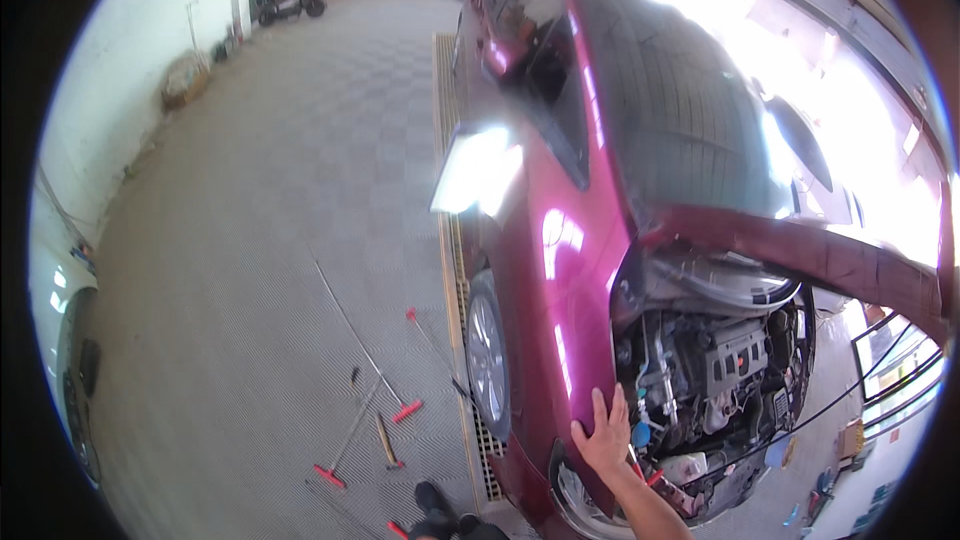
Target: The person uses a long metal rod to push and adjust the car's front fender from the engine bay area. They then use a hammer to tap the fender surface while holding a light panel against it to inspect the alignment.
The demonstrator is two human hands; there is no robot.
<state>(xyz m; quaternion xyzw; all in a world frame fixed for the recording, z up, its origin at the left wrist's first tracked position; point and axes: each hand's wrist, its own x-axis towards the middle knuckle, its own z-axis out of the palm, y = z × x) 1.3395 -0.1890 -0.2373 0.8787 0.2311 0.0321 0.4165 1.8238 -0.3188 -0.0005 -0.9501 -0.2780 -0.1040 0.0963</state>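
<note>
My right hand (604, 440) rests on the upper edge of the purple-red car's front fender (585, 340), just above the headlight (578, 490). Its fingers are spread and it holds nothing. Beside the hand lies the uncovered engine bay (730, 370), with the hood (800, 240) raised over it. A bright light panel (470, 172) shines at the side of the car, ahead of the door mirror. Below the fender is the front wheel (487, 355). My left hand does not show.
Long metal rods with red T-handles (408, 410) lie on the floor left of the car, near a hammer (385, 438). My shoes (435, 502) stand by the yellow-edged floor grate (492, 470). Part of a white car (62, 340) shows at far left.
</note>
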